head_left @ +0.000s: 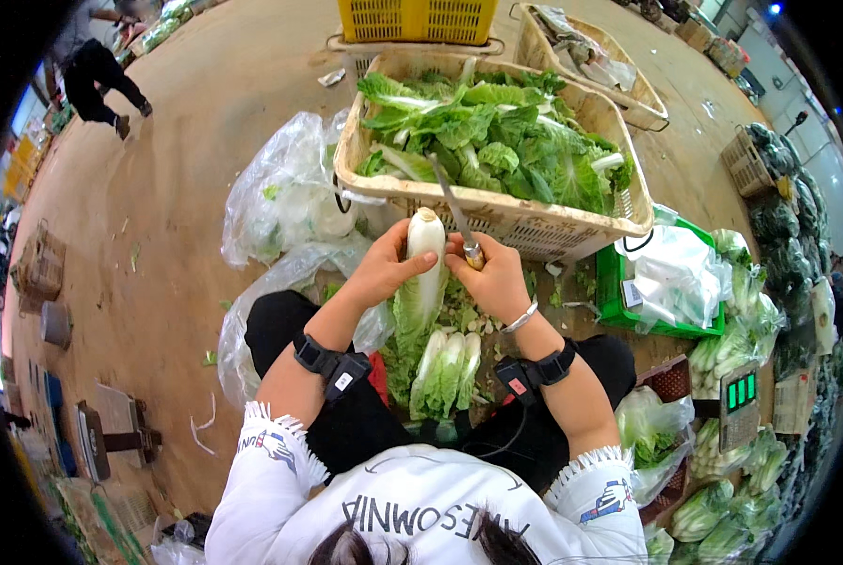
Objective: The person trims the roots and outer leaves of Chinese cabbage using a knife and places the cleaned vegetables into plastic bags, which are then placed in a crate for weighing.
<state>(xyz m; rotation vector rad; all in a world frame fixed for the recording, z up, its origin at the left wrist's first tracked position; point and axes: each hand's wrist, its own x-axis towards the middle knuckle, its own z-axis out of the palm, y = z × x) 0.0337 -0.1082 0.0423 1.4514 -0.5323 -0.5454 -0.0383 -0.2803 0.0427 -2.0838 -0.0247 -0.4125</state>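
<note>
Head-worn fisheye, looking down — close, overhead

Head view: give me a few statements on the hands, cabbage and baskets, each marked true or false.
1. The left hand holds a cabbage upright. True.
2. The right hand is empty. False: its grip is shut on a knife, blade pointing up and away.
3. The basket ahead holds green leaves. True.
4. The yellow crate stands nearer the person than the basket. False: it stands beyond it.
5. Trimmed cabbages lie between the knees. True.
6. The green crate is on the person's left. False: it is on the right.
</note>
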